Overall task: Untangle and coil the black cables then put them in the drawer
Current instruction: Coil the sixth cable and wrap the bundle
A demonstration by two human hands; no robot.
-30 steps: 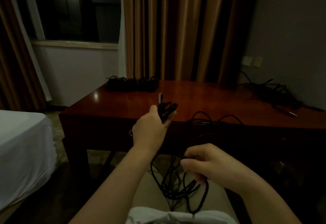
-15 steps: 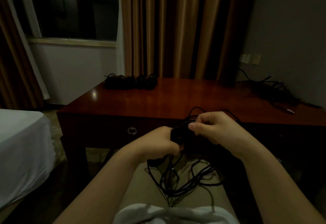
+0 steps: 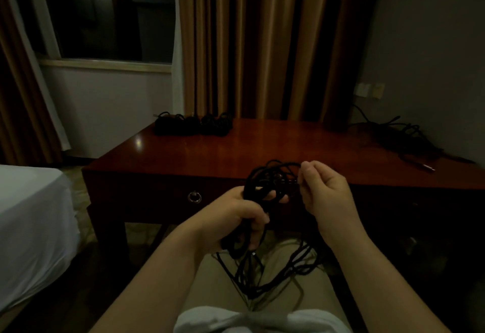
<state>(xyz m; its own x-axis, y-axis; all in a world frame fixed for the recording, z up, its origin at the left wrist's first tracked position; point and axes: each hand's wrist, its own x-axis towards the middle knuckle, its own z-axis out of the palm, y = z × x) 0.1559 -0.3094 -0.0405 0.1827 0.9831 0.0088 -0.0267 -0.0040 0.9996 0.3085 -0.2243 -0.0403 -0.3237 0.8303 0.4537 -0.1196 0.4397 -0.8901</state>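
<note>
Head view, dim room: reddish-brown polished wooden worktop fills mid-frame, its drawer with a round metal ring pull closed. White-sheeted bed at left edge, tan curtains behind.

Task progress, judged: part way. Row of dark coiled cable bundles sits on the far left of the worktop, looks finished but not yet in the drawer. Loose tangled heap of black cables lies at the far right by the wall, apparently untouched. So more coiling left, plus all the stowing.

Cable being worked, a thin black cord, is held in front of the drawer face; its loose remainder hangs in slack loops over the person's lap.

Left hand grips the gathered loops, fingers curled round the bundle. Right hand is up beside it, fingers pinching a strand near what may be a plug end; too dark to be sure.

Coil roughly half wound, judged.
</note>
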